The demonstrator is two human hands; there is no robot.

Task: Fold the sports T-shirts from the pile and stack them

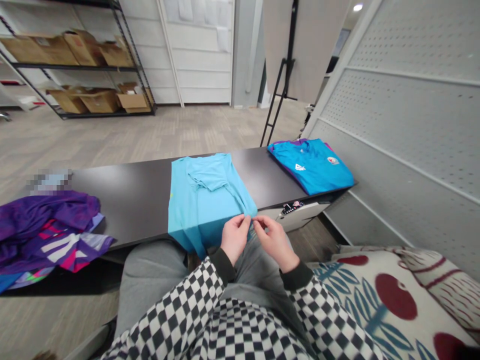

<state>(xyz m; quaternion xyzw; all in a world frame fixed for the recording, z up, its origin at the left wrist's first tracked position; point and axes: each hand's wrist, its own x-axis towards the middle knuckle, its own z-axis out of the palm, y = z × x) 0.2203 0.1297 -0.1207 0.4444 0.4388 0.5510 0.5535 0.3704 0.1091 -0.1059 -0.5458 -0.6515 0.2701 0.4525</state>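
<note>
A light-blue shirt (213, 202) lies on the dark tabletop (131, 185), its near edge hanging over. The left hand (235, 236) pinches its near right corner; the right hand's (274, 241) fingertips nearly meet there, grip unclear.

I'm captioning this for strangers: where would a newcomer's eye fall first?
Probably on the light-blue cloth shirt midway along the long black table, left hand and right hand at its near right corner. Then on the crumpled purple patterned clothes at the left and folded bright-blue jersey at the right.
</note>
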